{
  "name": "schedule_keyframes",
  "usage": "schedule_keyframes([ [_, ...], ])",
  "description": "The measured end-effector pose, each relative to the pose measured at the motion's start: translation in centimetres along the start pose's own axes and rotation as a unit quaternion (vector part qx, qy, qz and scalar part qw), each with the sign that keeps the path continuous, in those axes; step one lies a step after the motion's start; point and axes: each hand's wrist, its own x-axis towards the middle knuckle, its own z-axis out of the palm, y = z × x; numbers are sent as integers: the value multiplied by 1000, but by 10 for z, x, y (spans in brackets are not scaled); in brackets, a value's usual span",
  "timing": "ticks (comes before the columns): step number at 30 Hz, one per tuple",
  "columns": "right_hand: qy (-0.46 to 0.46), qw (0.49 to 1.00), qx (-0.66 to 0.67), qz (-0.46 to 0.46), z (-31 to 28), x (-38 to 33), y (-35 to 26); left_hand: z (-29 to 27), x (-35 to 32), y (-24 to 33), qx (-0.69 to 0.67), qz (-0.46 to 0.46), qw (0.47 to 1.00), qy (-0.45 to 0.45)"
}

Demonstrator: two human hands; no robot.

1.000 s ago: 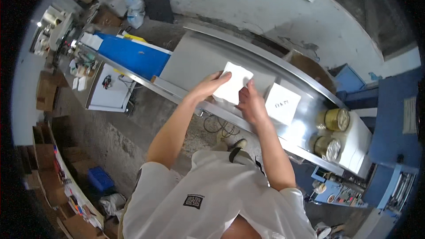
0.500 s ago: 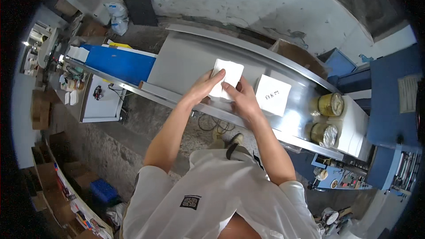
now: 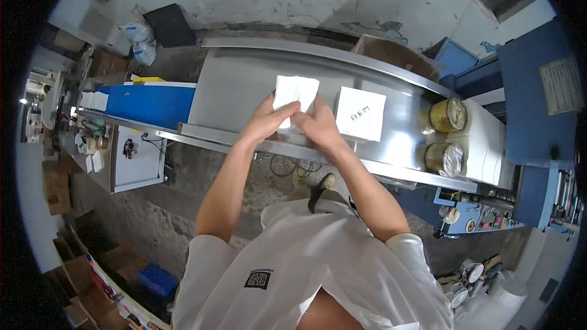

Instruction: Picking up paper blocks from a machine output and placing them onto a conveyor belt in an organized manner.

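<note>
Over the steel table (image 3: 235, 82), my two hands grip a small stack of white paper (image 3: 298, 90) from both sides. My left hand (image 3: 264, 121) is closed on its left edge, with the thumb laid across the front. Closed on the lower right side is my right hand (image 3: 320, 126), its thumb close to the left one. The paper bends slightly along its middle. Fingers behind it are hidden. To the right of my right hand lies a square white stack (image 3: 370, 101) with dark print on top, apart from both hands.
Two yellowish round containers, a far one (image 3: 448, 115) and a near one (image 3: 444, 159), stand at the table's right, beside a white stack (image 3: 486, 140). Blue machinery (image 3: 535, 95) rises beyond them. A blue panel (image 3: 150, 104) lies left; a cardboard box (image 3: 394, 58) sits behind the table's raised edge.
The paper stack has gone from nearly flat to bent along its middle. My thumbs have come closer together. The whole view has shifted slightly; the printed stack stays on the table.
</note>
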Motion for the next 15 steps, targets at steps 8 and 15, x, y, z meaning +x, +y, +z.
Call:
schedule_keyframes([
  [8, 24, 1000, -12, 11, -2, 3, 13, 8, -6, 13, 5, -12, 1000, -2],
  [15, -1, 998, 37, 58, -9, -2, 0, 1, -6, 6, -4, -22, 1000, -3],
])
